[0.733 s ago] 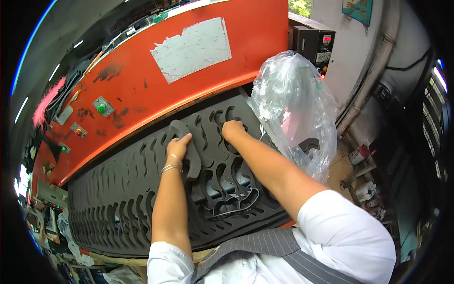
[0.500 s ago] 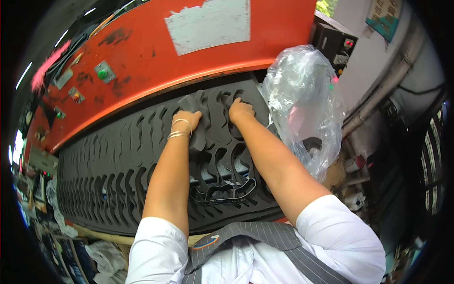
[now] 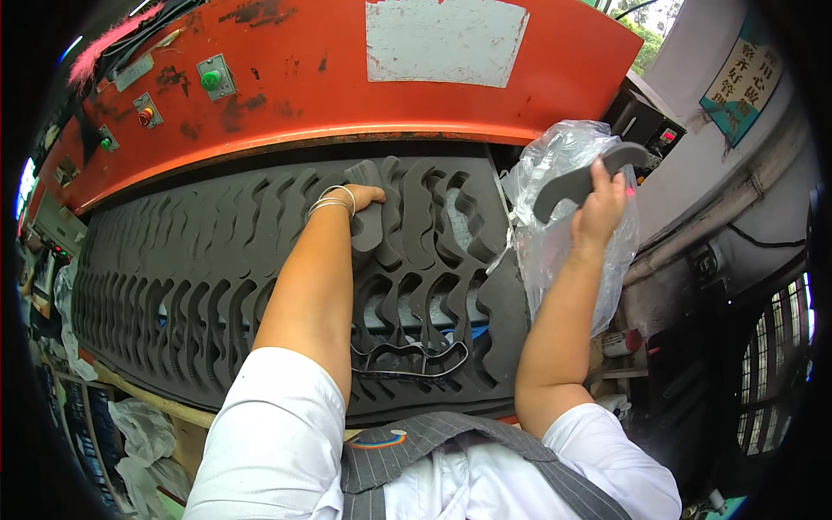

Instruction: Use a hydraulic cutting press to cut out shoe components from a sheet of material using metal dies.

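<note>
My right hand is raised beside a clear plastic bag, its fingers closed around a curved dark grey foam piece. My left hand, with bracelets at the wrist, is closed on a thicker curved foam block standing among the cut-outs; I cannot tell whether that block is one piece or several together. Both lie over a large dark grey foam sheet cut through with rows of wavy shapes. A wavy metal cutting die rests on the sheet near me.
A red-orange machine beam with buttons runs along the far side of the sheet. At the back right sits a black control box with a red display. A pipe slants along the wall on the right.
My right hand has lifted a curved foam piece out of the sheet and carried it right to the bag, leaving a gap. My left hand keeps its hold on the block.
</note>
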Demonstrator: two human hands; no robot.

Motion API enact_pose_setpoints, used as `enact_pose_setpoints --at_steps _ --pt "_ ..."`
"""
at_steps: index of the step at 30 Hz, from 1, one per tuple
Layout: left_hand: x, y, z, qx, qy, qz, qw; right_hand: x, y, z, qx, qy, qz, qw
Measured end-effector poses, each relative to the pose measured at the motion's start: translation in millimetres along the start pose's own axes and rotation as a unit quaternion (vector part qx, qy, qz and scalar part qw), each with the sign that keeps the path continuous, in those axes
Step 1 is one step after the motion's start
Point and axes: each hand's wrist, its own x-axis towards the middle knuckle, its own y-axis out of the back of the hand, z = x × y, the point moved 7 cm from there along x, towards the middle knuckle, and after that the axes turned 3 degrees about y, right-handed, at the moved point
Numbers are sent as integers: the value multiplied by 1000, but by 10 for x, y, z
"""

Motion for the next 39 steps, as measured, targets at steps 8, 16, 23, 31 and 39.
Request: enact_pose_setpoints --at_steps 8,16,23,31,39 --pt "478 -70 -210 -76 9 -6 997 -1085 -1178 1713 -402 -151 -441 788" --pt "-165 108 -309 -154 -39 90 983 -1210 -1304 1794 -474 -300 -464 686" --pt "-630 109 -395 -153 -299 400 853 -1084 -881 1931 -300 -349 -389 798" --pt "-440 10 271 -18 -268 135 954 -871 -602 776 54 -156 -22 986" --pt "73 -108 451 -20 -77 10 997 -562 -721 -150 203 -33 -54 977"
